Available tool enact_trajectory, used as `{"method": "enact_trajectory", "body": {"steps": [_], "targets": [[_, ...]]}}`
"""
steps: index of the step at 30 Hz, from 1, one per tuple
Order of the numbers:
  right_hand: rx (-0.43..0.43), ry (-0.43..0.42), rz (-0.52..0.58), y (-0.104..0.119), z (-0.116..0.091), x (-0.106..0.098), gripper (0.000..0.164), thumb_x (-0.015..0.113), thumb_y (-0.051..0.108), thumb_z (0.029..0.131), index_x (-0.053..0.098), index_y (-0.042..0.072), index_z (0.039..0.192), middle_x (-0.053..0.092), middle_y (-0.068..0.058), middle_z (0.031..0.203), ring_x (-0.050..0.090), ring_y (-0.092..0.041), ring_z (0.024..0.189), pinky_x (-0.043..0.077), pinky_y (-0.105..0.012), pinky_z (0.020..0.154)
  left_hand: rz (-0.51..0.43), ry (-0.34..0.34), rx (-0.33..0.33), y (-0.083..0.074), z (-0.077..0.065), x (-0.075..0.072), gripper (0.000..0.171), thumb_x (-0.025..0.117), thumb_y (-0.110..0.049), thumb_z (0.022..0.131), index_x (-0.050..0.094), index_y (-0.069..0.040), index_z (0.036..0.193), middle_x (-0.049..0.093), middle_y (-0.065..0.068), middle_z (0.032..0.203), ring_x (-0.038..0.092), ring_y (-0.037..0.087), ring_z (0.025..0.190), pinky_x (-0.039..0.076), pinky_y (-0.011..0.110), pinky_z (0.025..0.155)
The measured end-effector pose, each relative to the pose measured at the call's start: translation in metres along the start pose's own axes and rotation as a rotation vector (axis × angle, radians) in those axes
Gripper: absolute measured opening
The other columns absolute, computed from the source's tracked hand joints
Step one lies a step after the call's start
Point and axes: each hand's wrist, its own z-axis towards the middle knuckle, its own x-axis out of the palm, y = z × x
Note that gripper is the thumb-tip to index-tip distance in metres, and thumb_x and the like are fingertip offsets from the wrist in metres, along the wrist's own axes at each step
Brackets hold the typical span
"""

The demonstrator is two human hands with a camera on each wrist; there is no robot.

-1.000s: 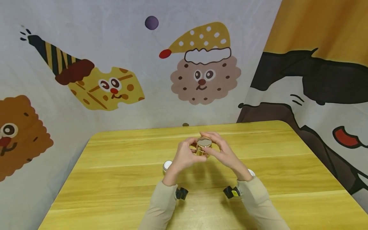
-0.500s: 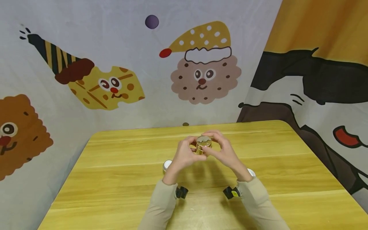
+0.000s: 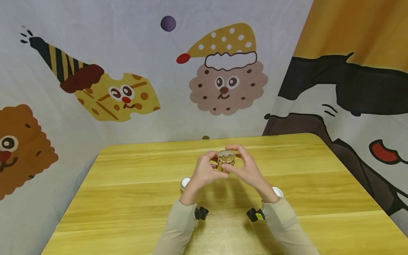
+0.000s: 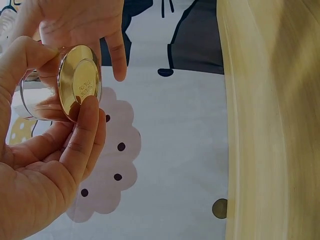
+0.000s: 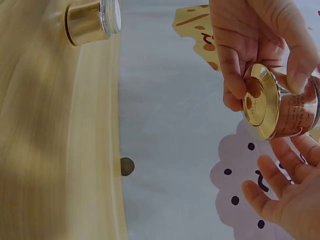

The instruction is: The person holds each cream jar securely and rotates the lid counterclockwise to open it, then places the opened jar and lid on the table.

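Observation:
My left hand grips a gold cream jar above the table, its shiny lid facing up. In the left wrist view, the left fingers and thumb curl round the jar's gold base, which bears small stamped characters. Printed lettering shows on the jar's side in the right wrist view. My right hand is at the lid end, thumb close in front and index finger stretched out behind. Its fingers are spread and loosely bent beside the jar in the right wrist view.
A gold jar with a white top stands on the wooden table beside my left wrist. A round white piece lies partly hidden behind my right wrist. A patterned cloth hangs behind the table's far edge.
The right hand's fingers have spread away from the lid after wrapping round it. The left hand keeps its grip on the jar in nearly the same spot.

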Motion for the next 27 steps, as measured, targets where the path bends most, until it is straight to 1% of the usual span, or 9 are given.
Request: {"method": "enact_trajectory", "body": {"steps": [2,5,8,11,13,16,19,22,27], "targets": [[0.011,-0.013,-0.017,0.0,0.001,0.001,0.045,0.073,0.004,0.078,0.055,0.002,0.119,0.055,-0.014,0.12,0.046,-0.027,0.113,0.036,-0.057,0.096,-0.001,0.001,-0.003,0.0,0.0,0.0,0.049,0.076,0.0,0.065,0.061,0.005,0.112,0.06,0.014,0.098,0.057,0.025,0.089,0.055,0.024,0.072],[-0.007,-0.007,-0.025,0.0,0.001,-0.001,0.04,0.071,0.002,0.079,0.059,0.002,0.117,0.056,-0.013,0.119,0.047,-0.026,0.112,0.04,-0.051,0.094,0.007,0.001,-0.007,0.0,0.0,0.0,0.051,0.076,-0.001,0.065,0.061,0.004,0.113,0.06,0.011,0.098,0.057,0.022,0.088,0.055,0.023,0.072],[-0.021,0.034,-0.014,0.011,0.001,-0.003,0.037,0.066,-0.003,0.082,0.059,-0.002,0.119,0.054,-0.017,0.123,0.045,-0.027,0.114,0.04,-0.05,0.092,0.015,0.002,-0.014,0.001,0.0,-0.001,0.049,0.076,-0.003,0.066,0.062,0.002,0.113,0.06,0.009,0.098,0.057,0.019,0.089,0.054,0.022,0.072],[-0.043,0.081,0.002,0.012,0.002,-0.004,0.038,0.06,-0.003,0.085,0.057,-0.003,0.123,0.052,-0.018,0.126,0.044,-0.029,0.117,0.04,-0.047,0.091,0.023,0.005,-0.011,0.001,0.0,-0.001,0.048,0.076,-0.004,0.067,0.062,0.002,0.113,0.06,0.008,0.097,0.058,0.02,0.089,0.055,0.022,0.071],[-0.049,0.104,0.014,0.01,0.002,-0.004,0.039,0.058,-0.003,0.087,0.054,-0.004,0.126,0.051,-0.019,0.128,0.043,-0.032,0.117,0.04,-0.05,0.091,0.02,0.006,-0.007,0.002,0.0,0.0,0.048,0.076,-0.004,0.068,0.062,0.003,0.113,0.06,0.009,0.097,0.058,0.022,0.09,0.055,0.022,0.071],[-0.063,0.121,0.023,-0.001,0.001,-0.004,0.042,0.055,0.001,0.09,0.05,-0.002,0.132,0.05,-0.016,0.13,0.042,-0.03,0.118,0.038,-0.05,0.093,0.014,0.01,-0.003,0.002,0.0,0.0,0.05,0.076,-0.004,0.068,0.061,0.005,0.115,0.06,0.011,0.099,0.058,0.023,0.09,0.055,0.022,0.071],[-0.04,0.12,0.007,-0.002,0.0,-0.004,0.05,0.058,0.008,0.089,0.045,0.0,0.136,0.049,-0.014,0.131,0.041,-0.03,0.119,0.036,-0.052,0.095,0.012,0.008,-0.003,0.002,0.0,0.0,0.05,0.076,-0.003,0.067,0.061,0.005,0.115,0.061,0.014,0.099,0.058,0.023,0.09,0.055,0.023,0.072],[0.002,0.1,-0.02,-0.001,-0.001,-0.003,0.055,0.065,0.013,0.086,0.046,0.005,0.137,0.05,-0.01,0.131,0.042,-0.027,0.119,0.035,-0.053,0.096,0.013,0.004,-0.008,0.001,0.0,0.0,0.05,0.077,-0.001,0.066,0.061,0.005,0.113,0.06,0.015,0.099,0.058,0.023,0.091,0.055,0.024,0.074],[0.036,0.067,-0.04,0.0,0.0,-0.001,0.044,0.071,0.013,0.083,0.058,0.01,0.125,0.053,-0.006,0.127,0.043,-0.022,0.117,0.038,-0.049,0.095,0.013,0.007,-0.017,0.0,0.0,0.0,0.051,0.078,0.001,0.066,0.061,0.005,0.114,0.061,0.014,0.101,0.058,0.026,0.093,0.056,0.03,0.076]]}}
